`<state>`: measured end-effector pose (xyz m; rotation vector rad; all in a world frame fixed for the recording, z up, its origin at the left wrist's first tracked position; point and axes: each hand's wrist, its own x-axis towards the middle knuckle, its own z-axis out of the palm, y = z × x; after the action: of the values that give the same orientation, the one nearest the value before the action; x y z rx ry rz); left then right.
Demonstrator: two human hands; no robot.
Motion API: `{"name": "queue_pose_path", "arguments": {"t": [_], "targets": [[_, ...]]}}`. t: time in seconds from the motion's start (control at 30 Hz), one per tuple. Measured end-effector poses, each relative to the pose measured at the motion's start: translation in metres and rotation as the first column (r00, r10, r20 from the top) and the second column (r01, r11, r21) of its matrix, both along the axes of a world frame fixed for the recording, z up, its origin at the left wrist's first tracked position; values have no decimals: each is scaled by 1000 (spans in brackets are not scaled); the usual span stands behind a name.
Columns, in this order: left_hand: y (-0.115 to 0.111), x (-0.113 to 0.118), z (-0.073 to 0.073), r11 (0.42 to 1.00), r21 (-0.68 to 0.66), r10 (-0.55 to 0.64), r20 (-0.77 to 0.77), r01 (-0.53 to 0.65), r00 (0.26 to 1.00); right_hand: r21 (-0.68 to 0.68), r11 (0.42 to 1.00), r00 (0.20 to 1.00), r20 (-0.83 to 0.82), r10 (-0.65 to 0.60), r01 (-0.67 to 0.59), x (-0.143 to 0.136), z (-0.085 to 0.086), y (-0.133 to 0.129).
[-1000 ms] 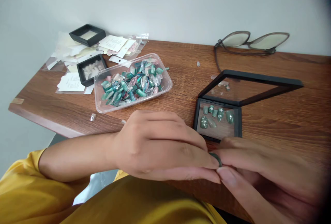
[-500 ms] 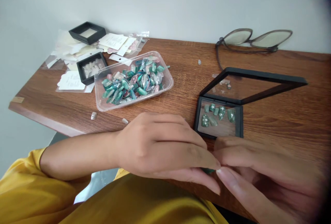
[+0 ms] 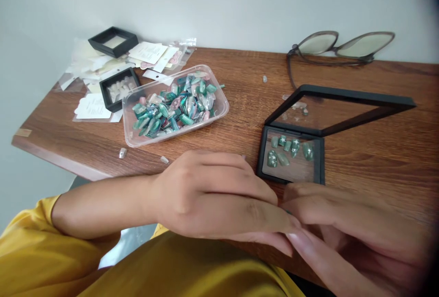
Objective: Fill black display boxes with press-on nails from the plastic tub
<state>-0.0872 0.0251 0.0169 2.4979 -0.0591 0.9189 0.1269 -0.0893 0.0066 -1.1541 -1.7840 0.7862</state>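
My left hand [image 3: 219, 198] reaches in from the left, its fingers closed and its tips meeting those of my right hand [image 3: 336, 228]. Thumb and fingers of my right hand are pinched together there. Between the touching fingertips a sliver of a green press-on nail [image 3: 288, 212] shows; most of it is hidden. Just beyond my hands stands a black display case [image 3: 259, 155] with its lid raised. Several green press-on nails [image 3: 295, 147], some with white stars, lie on the clear film inside it.
A clear plastic tub [image 3: 222, 107] of mixed nails stands left of the case. Farther left are two small black frames [image 3: 115, 50], cards [image 3: 92, 106] and plastic sleeves. Eyeglasses [image 3: 363, 45] lie by the wall. Loose clear nails [image 3: 122, 153] dot the wooden table [image 3: 236, 128].
My fingertips have shifted slightly against each other, and the green nail between them is now more hidden. The view has moved a little; the case and tub stay where they were.
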Motion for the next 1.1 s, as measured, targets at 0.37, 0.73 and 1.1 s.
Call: {"name": "queue_pose_path", "arguments": {"t": [0.37, 0.73, 1.1], "targets": [[-10, 3, -1, 991, -69, 118, 27, -115, 993, 11, 1000, 1000, 18, -18, 18, 1, -2, 0], [-2, 3, -8, 997, -70, -13, 31, 16, 999, 41, 999, 999, 43, 7, -8, -2, 0, 4], [-19, 17, 4, 955, -110, 254, -175, -275, 951, 71, 997, 999, 31, -19, 17, -2, -5, 0]]}}
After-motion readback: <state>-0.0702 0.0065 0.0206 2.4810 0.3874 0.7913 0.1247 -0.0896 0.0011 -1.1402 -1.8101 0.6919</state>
